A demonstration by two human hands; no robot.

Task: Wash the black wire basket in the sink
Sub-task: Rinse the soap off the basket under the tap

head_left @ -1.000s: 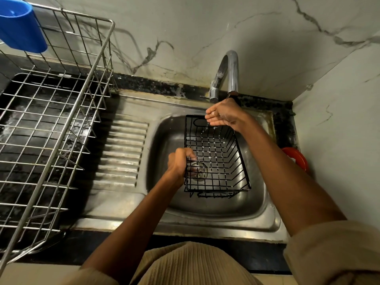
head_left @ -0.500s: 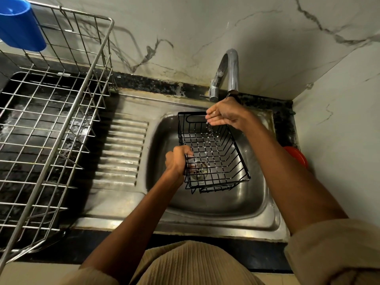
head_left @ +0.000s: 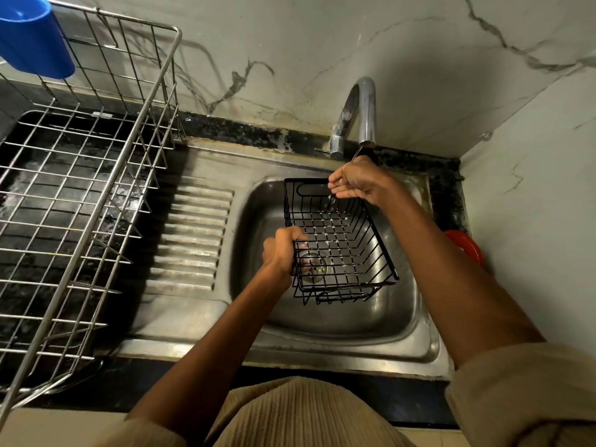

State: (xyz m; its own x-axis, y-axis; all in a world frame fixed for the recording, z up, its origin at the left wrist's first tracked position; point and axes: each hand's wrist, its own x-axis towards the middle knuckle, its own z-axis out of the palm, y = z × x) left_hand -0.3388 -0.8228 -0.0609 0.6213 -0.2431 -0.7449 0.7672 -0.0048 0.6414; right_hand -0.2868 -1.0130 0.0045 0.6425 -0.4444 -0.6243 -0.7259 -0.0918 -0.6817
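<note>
Black rectangular wire basket (head_left: 338,240) held inside the stainless steel sink basin (head_left: 371,321), tilted, its open top facing up toward the camera. Nothing visible inside it except water droplets on the wires; the round metal drain strainer (head_left: 314,269) shows through its mesh.

Left hand (head_left: 282,253) grasps the basket's left rim, fingers curled round the wire. Right hand (head_left: 358,182) sits at the far rim under the curved chrome tap (head_left: 361,114), fingers straight and cupped together, a thin stream of water (head_left: 332,201) running off them into the basket.

Left of the basin: ribbed steel drainboard (head_left: 190,240), then a large silver wire dish rack (head_left: 74,201) on the dark tabletop (head_left: 354,401), with a blue plastic cup (head_left: 32,40) at the rack's far corner. Red round object (head_left: 467,246), partly hidden, right of the sink.
</note>
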